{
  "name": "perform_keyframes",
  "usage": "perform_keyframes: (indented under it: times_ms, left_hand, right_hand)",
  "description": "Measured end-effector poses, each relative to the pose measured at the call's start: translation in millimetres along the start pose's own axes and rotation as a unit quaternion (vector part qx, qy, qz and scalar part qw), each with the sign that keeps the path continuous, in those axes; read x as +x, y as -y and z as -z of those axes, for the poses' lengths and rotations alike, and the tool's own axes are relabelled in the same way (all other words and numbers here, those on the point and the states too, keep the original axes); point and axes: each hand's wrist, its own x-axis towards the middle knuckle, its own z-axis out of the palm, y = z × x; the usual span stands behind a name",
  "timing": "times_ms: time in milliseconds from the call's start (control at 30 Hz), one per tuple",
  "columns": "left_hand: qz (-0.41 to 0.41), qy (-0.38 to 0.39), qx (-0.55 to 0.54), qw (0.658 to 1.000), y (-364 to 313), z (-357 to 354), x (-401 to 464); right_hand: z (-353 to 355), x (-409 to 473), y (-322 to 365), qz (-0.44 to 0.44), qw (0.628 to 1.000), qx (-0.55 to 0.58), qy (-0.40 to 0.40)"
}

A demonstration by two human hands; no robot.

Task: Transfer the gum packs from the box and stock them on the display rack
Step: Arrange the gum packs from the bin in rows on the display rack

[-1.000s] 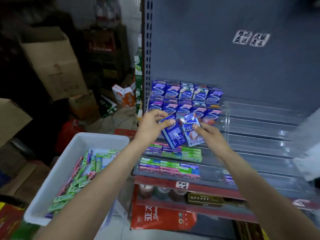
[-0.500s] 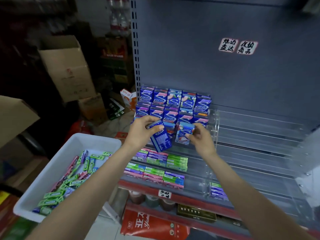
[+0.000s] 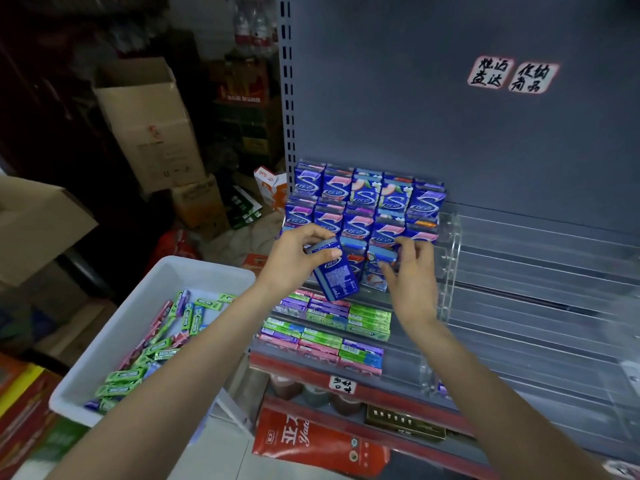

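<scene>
Gripping, left hand: one blue gum pack, pinched between thumb and fingers, printed back toward the camera, tilted, just in front of the third tier of the clear acrylic display rack. Half a second ago held slightly lower against the same tier; a second ago carried well clear of the rack.

Pressing, right hand: fingers closed around a peach-and-blue gum pack, now standing upright in the third-tier row, touching the neighbouring packs. A second ago that pack held in mid-air beside the other one; since then moved forward into the row.

Stocked, upper tiers: rows of upright blue gum packs, five across at the top, against the grey back panel. No change from earlier.

Stocked, lower tiers: flat stick-gum packs in green, pink and purple, lying side by side in two rows. No change.

Remaining, white plastic bin to the left of the rack: loose green and pink stick-gum packs heaped inside.

Background, left: open cardboard carton, well apart from the rack. Two handwritten labels stuck on the panel. Framing shifted rightward and nearer since the earliest view.
</scene>
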Motion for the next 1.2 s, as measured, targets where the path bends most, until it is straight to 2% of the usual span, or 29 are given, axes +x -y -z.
perform_keyframes:
  times_ms: [67, 100, 167, 233, 300, 367, 433, 500, 633, 733, 833, 900, 967, 1033, 1133, 1200]
  left_hand:
    - [-0.012, 0.009, -0.014, 1.000, -4.3, -5.1, 1.8]
    - [-0.017, 0.009, -0.021, 1.000, -7.6, -8.3, 3.0]
    - [-0.029, 0.001, -0.032, 0.999, -15.1, -14.2, 5.9]
    - [-0.049, 0.013, -0.056, 0.997, -21.5, -19.4, 8.5]
    - [-0.068, 0.050, -0.089, 0.992, -28.0, -23.9, 7.7]
    - [-0.075, 0.082, -0.107, 0.988, -31.3, -27.2, 7.1]
    - [-0.062, 0.095, -0.101, 0.988, -30.8, -28.3, 7.9]
    - [-0.009, 0.093, -0.114, 0.989, -29.1, -30.5, 7.9]
    - [0.073, 0.038, -0.146, 0.986, -24.8, -37.0, 7.7]
    - [0.039, 0.053, -0.108, 0.992, -25.7, -38.6, 8.7]
    - [-0.033, 0.108, -0.045, 0.993, -32.1, -44.7, 7.1]
    - [-0.088, 0.105, 0.050, 0.989, -31.9, -49.5, 6.5]
    - [-0.129, 0.070, 0.187, 0.971, -24.4, -47.7, 8.0]
    - [-0.147, 0.053, 0.329, 0.932, -12.4, -39.6, 7.8]
    - [-0.127, 0.104, 0.465, 0.870, 6.3, -27.6, 4.8]
    - [-0.106, 0.135, 0.498, 0.850, 14.0, -25.4, 1.8]
  right_hand:
    - [14.6, 0.8, 6.6, 0.024, 0.998, 0.063, -0.009]
    - [23.1, 1.2, 10.3, 0.026, 0.993, 0.110, 0.016]
    - [38.3, 1.6, 17.3, -0.015, 0.964, 0.234, 0.129]
    - [47.5, 0.9, 20.3, -0.115, 0.898, 0.349, 0.242]
    - [53.1, 0.7, 18.3, -0.222, 0.817, 0.444, 0.293]
    - [56.8, 1.7, 12.7, -0.271, 0.742, 0.541, 0.289]
    - [60.1, 0.8, 7.4, -0.265, 0.703, 0.610, 0.253]
    - [61.3, -1.2, 2.6, -0.229, 0.727, 0.613, 0.207]
    - [62.9, -4.7, -2.4, -0.174, 0.815, 0.526, 0.170]
    - [61.3, -1.7, -8.9, -0.117, 0.902, 0.383, 0.160]
    - [59.3, -1.6, -9.8, -0.029, 0.939, 0.304, 0.161]
    - [54.1, -2.6, -8.5, 0.018, 0.954, 0.257, 0.156]
    - [45.6, -2.5, -10.5, 0.002, 0.959, 0.248, 0.136]
    - [35.7, -1.1, -16.8, -0.028, 0.975, 0.202, 0.088]
    - [23.4, -3.8, -20.5, -0.045, 0.988, 0.138, 0.055]
    - [15.0, -9.4, -15.5, -0.046, 0.990, 0.129, 0.044]
